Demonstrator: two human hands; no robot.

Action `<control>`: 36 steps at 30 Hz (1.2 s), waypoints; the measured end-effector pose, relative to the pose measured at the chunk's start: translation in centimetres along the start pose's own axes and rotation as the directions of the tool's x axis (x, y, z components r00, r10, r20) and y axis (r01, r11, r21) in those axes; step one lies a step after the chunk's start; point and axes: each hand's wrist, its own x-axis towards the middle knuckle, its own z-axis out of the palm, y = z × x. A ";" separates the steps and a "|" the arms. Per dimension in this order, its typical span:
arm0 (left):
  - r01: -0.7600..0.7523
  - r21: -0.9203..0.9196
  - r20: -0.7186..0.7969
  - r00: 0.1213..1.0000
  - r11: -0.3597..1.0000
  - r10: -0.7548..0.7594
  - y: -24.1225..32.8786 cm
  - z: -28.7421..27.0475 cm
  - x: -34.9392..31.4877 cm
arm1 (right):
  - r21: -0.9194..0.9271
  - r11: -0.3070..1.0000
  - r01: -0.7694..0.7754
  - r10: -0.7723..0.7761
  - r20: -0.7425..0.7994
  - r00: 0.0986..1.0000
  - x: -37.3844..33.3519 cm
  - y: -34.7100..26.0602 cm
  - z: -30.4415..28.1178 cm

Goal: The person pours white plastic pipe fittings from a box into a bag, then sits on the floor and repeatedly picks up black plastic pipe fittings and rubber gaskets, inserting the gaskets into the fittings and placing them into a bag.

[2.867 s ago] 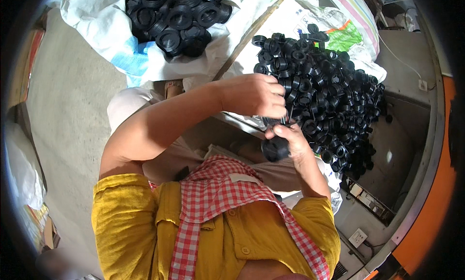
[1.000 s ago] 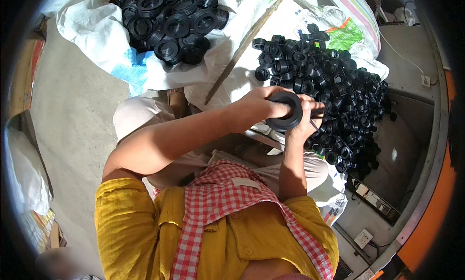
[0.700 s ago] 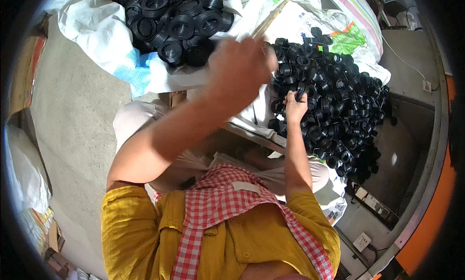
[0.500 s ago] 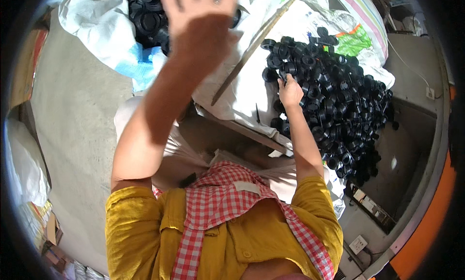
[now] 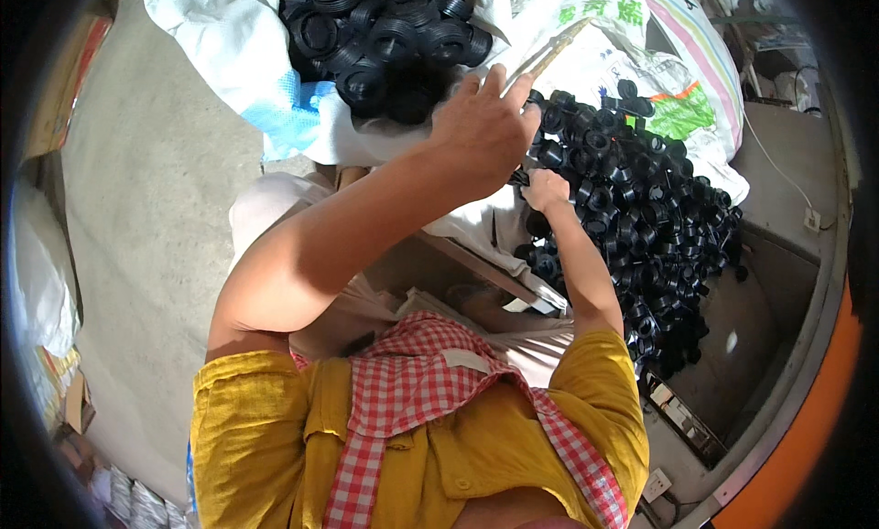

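Observation:
My left hand (image 5: 483,131) is above the work surface with its fingers spread, and I see nothing in it. Just below it, my right hand (image 5: 548,190) is closed, with a small black plastic piece (image 5: 520,178) showing at its fingertips; its exact shape is hidden. Beside my right hand spreads a large heap of black plastic ring-shaped fittings (image 5: 632,186). Up and to the left of my left hand, an open white sack (image 5: 220,44) holds more black rings (image 5: 394,39) with ridged, thread-like sides.
A wooden stick (image 5: 558,48) lies on the white sheeting, partly behind my left hand. Printed white sacks (image 5: 700,53) lie beyond the heap. A board edge (image 5: 476,264) runs in front of my knees. A wall socket (image 5: 656,483) is at lower right.
My left hand has come down and to the right, from over the sack of rings to beside my right hand. My right hand has drawn slightly nearer to me.

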 end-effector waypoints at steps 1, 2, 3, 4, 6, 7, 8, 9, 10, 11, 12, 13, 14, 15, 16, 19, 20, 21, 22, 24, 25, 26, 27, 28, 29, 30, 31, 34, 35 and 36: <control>-0.033 -0.090 -0.014 0.999 0.995 0.032 0.2 0.3 -0.1 | 0.121 0.993 0.014 -0.002 -0.097 0.995 -1.5 0.0 -0.1; 0.006 -0.175 0.059 0.998 0.984 0.005 0.5 0.4 -0.1 | 0.295 0.955 0.029 0.021 -0.164 0.986 -3.9 -0.4 -1.4; 0.046 -0.255 0.134 0.991 0.966 -0.012 1.1 0.4 0.0 | 0.339 0.940 0.038 0.039 -0.219 0.975 -5.8 -0.6 -2.0; 0.091 -0.326 0.211 0.977 0.941 -0.022 1.6 0.4 0.1 | 0.381 0.923 0.054 0.057 -0.275 0.960 -7.6 -0.8 -2.4; 0.008 -0.365 0.026 1.000 0.931 0.002 2.3 2.0 -0.7 | 0.477 0.859 0.188 0.059 -0.456 0.888 -11.3 -1.7 -3.2; 0.063 -0.471 0.151 0.989 0.880 0.010 2.7 2.0 -0.6 | 0.466 0.845 0.261 0.035 -0.535 0.844 -13.3 -2.5 -4.2; 0.134 -0.558 0.273 0.962 0.819 0.029 2.9 2.0 -0.4 | 0.418 0.851 0.318 0.000 -0.606 0.795 -15.0 -3.1 -5.0; 0.153 -0.664 0.302 0.950 0.732 0.075 3.1 2.3 -0.3 | 0.388 0.850 0.355 -0.003 -0.671 0.741 -16.1 -3.5 -5.0; 0.106 -0.760 0.298 0.934 0.641 0.199 3.2 2.6 0.0 | 0.352 0.850 0.391 -0.011 -0.731 0.682 -17.0 -3.7 -5.0; 0.111 -0.746 0.312 0.930 0.657 0.197 3.8 2.9 0.0 | 0.292 0.885 0.364 -0.037 -0.733 0.679 -17.7 -3.5 -5.0; 0.119 -0.730 0.328 0.925 0.673 0.193 4.3 2.3 0.0 | 0.281 0.881 0.381 -0.028 -0.772 0.635 -18.1 -3.3 -4.9; 0.119 -0.766 0.300 0.935 0.632 0.188 4.5 2.7 0.0 | 0.266 0.877 0.400 -0.022 -0.809 0.588 -18.4 -3.2 -4.8; 0.118 -0.799 0.271 0.946 0.590 0.178 4.6 3.6 0.0 | 0.248 0.873 0.420 -0.019 -0.842 0.539 -18.7 -3.1 -4.8; 0.120 -0.829 0.247 0.955 0.546 0.165 4.6 3.5 -0.1 | 0.254 0.852 0.457 -0.011 -0.865 0.501 -19.0 -3.2 -5.1; 0.276 -0.863 0.360 0.924 0.424 0.131 4.4 3.5 0.1 | 0.389 0.787 0.480 0.069 -0.827 0.557 -19.2 -2.9 -4.7; 0.612 -0.790 0.610 0.785 0.018 0.105 3.7 2.1 0.6 | 0.894 0.086 0.439 0.370 -0.438 0.819 -19.4 -1.6 -3.3; 0.598 -0.800 0.593 0.800 -0.042 0.085 3.6 2.2 0.7 | 0.878 0.012 0.479 0.398 -0.444 0.803 -19.2 -1.4 -3.3; 0.581 -0.807 0.578 0.814 -0.103 0.060 3.5 2.2 0.6 | 0.889 0.061 0.455 0.417 -0.436 0.797 -19.3 -1.5 -3.4; 0.561 -0.812 0.564 0.825 -0.162 0.036 3.4 2.1 0.7 | 0.897 0.108 0.428 0.437 -0.430 0.790 -19.5 -1.6 -3.5; 0.554 -0.819 0.556 0.831 -0.151 0.029 3.6 2.3 0.8 | 0.810 0.379 0.447 0.340 -0.572 0.746 -19.2 -2.0 -2.5; 0.535 -0.834 0.531 0.845 -0.139 0.064 3.6 2.9 0.6 | 0.819 0.367 0.441 0.325 -0.557 0.764 -19.5 -2.6 -2.5; 0.515 -0.848 0.505 0.857 -0.128 0.100 3.6 3.4 0.5 | 0.804 0.368 0.466 0.318 -0.580 0.750 -19.8 -3.4 -2.8; 0.526 -0.845 0.508 0.846 -0.095 0.161 4.1 3.0 0.1 | 0.773 0.398 0.493 0.318 -0.621 0.716 -19.3 -3.8 -2.6; 0.526 -0.847 0.515 0.847 -0.073 0.134 4.8 3.2 -0.4 | 0.740 0.428 0.519 0.316 -0.660 0.681 -18.8 -3.9 -2.5; 0.571 -0.816 0.562 0.820 -0.088 0.105 5.0 3.8 -0.5 | 0.749 0.470 0.468 0.330 -0.640 0.694 -18.8 -3.8 -2.6; 0.614 -0.783 0.609 0.790 -0.103 0.077 5.0 4.0 -0.4 | 0.696 0.531 0.484 0.297 -0.688 0.662 -18.8 -3.7 -2.6; 0.654 -0.754 0.651 0.756 -0.059 0.066 5.1 4.1 -0.4 | 0.637 0.589 0.497 0.260 -0.732 0.630 -19.0 -3.6 -2.6; 0.696 -0.685 0.721 0.690 0.214 0.063 5.0 3.2 -1.0 | 0.366 0.730 0.577 0.049 -0.871 0.489 -19.7 -3.0 -3.3; 0.710 -0.662 0.746 0.654 0.238 0.125 4.9 3.1 -1.0 | 0.384 0.728 0.568 0.036 -0.849 0.527 -19.9 -2.8 -3.4; 0.720 -0.641 0.767 0.614 0.266 0.186 4.8 2.9 -1.0 | 0.401 0.727 0.558 0.025 -0.827 0.562 -20.1 -2.5 -3.5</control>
